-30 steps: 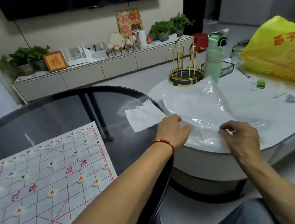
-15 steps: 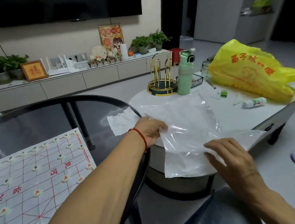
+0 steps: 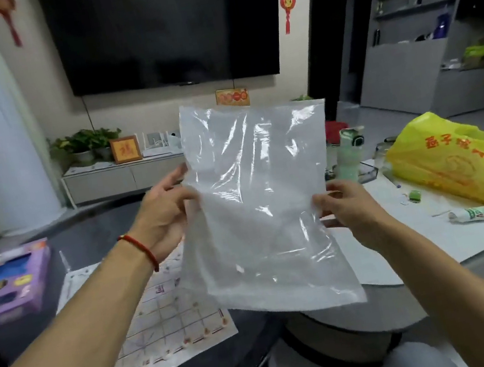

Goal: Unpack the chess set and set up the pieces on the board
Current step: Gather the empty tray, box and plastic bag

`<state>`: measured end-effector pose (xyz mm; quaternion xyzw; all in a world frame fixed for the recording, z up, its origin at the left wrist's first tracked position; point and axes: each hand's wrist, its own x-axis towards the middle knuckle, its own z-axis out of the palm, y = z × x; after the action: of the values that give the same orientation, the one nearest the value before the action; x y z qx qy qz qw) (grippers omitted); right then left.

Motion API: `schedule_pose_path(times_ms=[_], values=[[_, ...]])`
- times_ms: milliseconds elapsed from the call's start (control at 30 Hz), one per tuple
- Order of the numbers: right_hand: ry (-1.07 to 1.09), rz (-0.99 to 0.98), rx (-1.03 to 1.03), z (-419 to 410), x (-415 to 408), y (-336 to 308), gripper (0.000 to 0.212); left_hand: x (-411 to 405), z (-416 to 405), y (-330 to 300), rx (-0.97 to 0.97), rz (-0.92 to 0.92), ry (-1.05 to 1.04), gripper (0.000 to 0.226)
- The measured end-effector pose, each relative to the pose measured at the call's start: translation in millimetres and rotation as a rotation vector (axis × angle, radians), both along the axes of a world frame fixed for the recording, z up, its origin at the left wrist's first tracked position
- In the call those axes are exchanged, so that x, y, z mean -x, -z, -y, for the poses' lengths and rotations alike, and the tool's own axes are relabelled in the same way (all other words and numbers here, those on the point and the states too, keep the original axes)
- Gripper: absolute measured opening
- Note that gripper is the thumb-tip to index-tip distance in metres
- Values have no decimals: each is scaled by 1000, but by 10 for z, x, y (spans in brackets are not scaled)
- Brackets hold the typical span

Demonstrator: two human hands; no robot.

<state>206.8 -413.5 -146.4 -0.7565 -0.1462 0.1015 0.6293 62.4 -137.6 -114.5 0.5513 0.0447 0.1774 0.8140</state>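
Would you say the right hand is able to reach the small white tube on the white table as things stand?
Probably not at once: the right hand grips the clear plastic bag. The white tube lies uncovered on the white table to its right, so once freed, likely yes.

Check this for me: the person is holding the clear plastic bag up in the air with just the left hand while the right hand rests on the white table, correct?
Not quite. The head view shows both hands on the clear plastic bag: the left hand holds its left edge and the right hand grips its right edge, off the white table. The bag is indeed held up in the air.
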Motion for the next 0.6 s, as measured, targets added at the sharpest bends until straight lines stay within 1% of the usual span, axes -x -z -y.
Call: schedule_pose_path(times_ms=[33,67,100,167,233,333,400,433,500,533,567,600], values=[[-25,59,2,-175,41,-48,14,142,-181,-25,-4,-17,-22,36],[-47,84,2,-340,74,-104,15,278,-343,-46,-20,-44,-60,22],[-77,90,-2,-499,95,-161,17,403,-511,-53,-30,-77,-136,16],[-149,130,2,-773,158,-261,22,629,-787,-49,-50,-121,-296,17],[-205,198,-1,-1001,194,-323,26,833,-1000,-32,-132,-145,-433,15],[-259,247,-32,-1282,310,-393,32,1091,-1232,21,-237,-173,-549,19],[-279,256,-66,-1432,383,-414,32,1277,-1317,13,-286,-203,-549,19],[-285,256,-83,-1499,407,-410,31,1372,-1351,-3,-332,-244,-504,19],[-278,256,-102,-1597,442,-400,31,1534,-1362,-61,-421,-344,-334,28],[-278,254,-107,-1635,460,-395,32,1589,-1361,-73,-432,-369,-278,33],[-285,252,-109,-1666,484,-394,32,1632,-1363,-80,-445,-374,-279,35],[-293,251,-113,-1691,517,-401,32,1658,-1374,-89,-474,-371,-331,36]])
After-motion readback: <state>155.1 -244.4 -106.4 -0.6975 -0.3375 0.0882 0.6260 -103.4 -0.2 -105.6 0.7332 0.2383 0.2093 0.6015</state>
